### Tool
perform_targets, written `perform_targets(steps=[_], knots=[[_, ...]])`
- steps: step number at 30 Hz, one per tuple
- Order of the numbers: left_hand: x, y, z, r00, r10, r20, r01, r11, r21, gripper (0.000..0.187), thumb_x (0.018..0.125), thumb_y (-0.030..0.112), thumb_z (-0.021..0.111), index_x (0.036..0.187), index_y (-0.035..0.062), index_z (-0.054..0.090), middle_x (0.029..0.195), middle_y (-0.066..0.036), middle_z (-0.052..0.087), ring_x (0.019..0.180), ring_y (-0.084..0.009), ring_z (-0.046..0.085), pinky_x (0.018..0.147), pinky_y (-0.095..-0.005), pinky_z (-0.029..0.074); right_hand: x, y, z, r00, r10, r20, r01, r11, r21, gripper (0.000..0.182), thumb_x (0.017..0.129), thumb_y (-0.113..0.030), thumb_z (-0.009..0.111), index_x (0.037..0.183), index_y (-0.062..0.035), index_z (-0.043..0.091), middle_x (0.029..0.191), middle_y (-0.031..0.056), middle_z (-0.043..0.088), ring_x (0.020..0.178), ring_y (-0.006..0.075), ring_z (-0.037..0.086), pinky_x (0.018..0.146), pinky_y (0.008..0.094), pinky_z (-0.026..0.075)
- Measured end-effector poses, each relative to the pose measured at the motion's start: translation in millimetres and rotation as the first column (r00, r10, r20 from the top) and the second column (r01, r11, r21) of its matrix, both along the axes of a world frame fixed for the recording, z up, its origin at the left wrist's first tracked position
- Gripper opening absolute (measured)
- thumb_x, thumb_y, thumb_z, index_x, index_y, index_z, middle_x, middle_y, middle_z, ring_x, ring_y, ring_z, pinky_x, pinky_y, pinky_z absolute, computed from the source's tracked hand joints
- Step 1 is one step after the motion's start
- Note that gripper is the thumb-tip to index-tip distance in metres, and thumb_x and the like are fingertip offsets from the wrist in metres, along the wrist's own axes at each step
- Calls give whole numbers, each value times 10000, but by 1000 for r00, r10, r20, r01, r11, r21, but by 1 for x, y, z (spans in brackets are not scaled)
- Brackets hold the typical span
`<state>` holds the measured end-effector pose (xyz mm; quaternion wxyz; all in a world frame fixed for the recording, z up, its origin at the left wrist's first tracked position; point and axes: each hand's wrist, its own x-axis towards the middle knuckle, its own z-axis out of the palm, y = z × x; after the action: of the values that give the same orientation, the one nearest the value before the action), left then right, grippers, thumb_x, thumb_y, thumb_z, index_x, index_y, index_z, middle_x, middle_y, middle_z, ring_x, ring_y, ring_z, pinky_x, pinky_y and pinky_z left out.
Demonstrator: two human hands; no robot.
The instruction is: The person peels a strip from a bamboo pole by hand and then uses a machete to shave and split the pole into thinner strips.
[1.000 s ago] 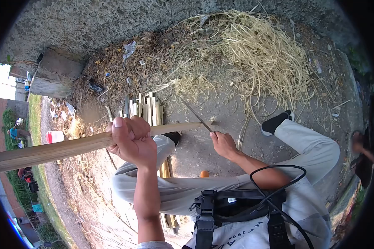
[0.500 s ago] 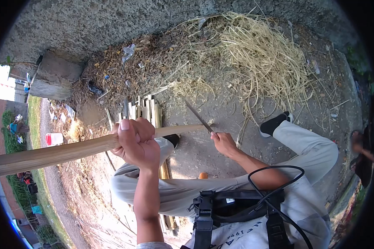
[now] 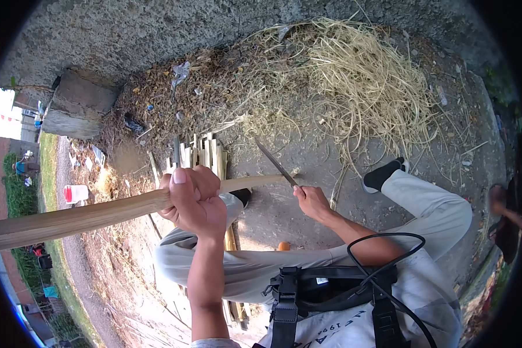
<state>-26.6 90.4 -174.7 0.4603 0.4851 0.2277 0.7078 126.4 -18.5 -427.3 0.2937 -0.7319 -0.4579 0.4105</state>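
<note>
My left hand [image 3: 197,200] is wrapped round a long pale wooden pole [image 3: 98,213], thumb on top. One end of the pole runs out of view at the left; the other tapers to the right above the ground. In my right hand [image 3: 313,204] is a knife [image 3: 272,159] with a long, narrow, dark blade. The blade slants up and to the left and crosses the pole close to its right end, near my fingers. Its handle is mostly hidden in my fist.
A heap of pale shavings [image 3: 371,81] lies near the rough wall [image 3: 185,29]. Cut wood strips [image 3: 200,155] stand behind my left hand. A concrete block [image 3: 81,104] is at upper left. My legs are spread, with a dark shoe [image 3: 383,174] at right. A person's arm [image 3: 507,214] shows at far right.
My left hand and the pole have shifted very slightly right. The knife has moved a little to the left, still across the pole's right end.
</note>
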Motion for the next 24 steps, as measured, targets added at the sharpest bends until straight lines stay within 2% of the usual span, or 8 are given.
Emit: perform_targets(steps=[7,10,13,16,19,20,22,24], knots=[[-2,-3,-4,998,-54,21,54,999,6,382,946,47,484,619,119,300,454,3,320,369,-79,261,342,-272,193,6,-1,-9,1000,25,8,-25,1000,12,477,998,-352,469,760,27,634,691,257,617,680,456,608,622,513,454],[-3,-6,-6,991,-130,2,130,991,33,365,942,45,475,626,116,306,465,3,327,376,-83,263,350,-281,198,10,0,-8,996,55,67,-53,998,-40,474,996,-347,476,757,33,630,681,252,616,675,445,616,624,509,455],[-1,-8,-1,973,-194,-124,200,979,36,379,953,152,419,594,139,297,427,3,263,352,-110,197,341,-296,202,17,4,5,990,116,76,-100,977,-186,455,986,-345,504,771,31,644,669,246,613,668,424,629,616,496,454],[-4,-5,-4,947,-313,-65,318,943,94,330,930,42,456,639,111,316,474,-5,344,376,-90,264,354,-294,206,20,11,39,998,57,36,-49,980,-194,437,979,-342,524,778,24,652,630,214,608,604,384,619,579,454,458],[-6,-3,-6,954,-295,-57,299,950,92,334,925,39,450,629,109,312,466,-7,339,371,-92,264,353,-290,212,18,15,70,996,-85,-18,87,986,140,346,983,-282,535,844,14,651,596,179,588,535,345,587,521,401,447],[-6,-3,-6,956,-289,-53,293,952,90,337,924,39,451,626,108,310,462,-7,336,368,-92,258,350,-290,210,15,15,72,984,-153,-88,171,947,271,312,984,-254,532,865,12,644,595,171,586,520,337,575,508,388,441],[-5,-4,-4,959,-281,-46,284,955,88,343,921,40,455,620,107,305,454,-8,331,362,-92,246,344,-288,206,8,10,74,934,-253,-253,349,795,496,246,988,-200,525,907,8,630,595,155,582,492,321,552,482,361,430],[-6,-4,-5,961,-272,-54,276,954,117,339,916,36,456,619,103,306,444,-12,331,351,-93,243,332,-286,210,-1,-4,39,931,-252,-264,353,806,476,200,986,-162,525,937,7,621,615,148,600,493,328,561,475,355,428]])
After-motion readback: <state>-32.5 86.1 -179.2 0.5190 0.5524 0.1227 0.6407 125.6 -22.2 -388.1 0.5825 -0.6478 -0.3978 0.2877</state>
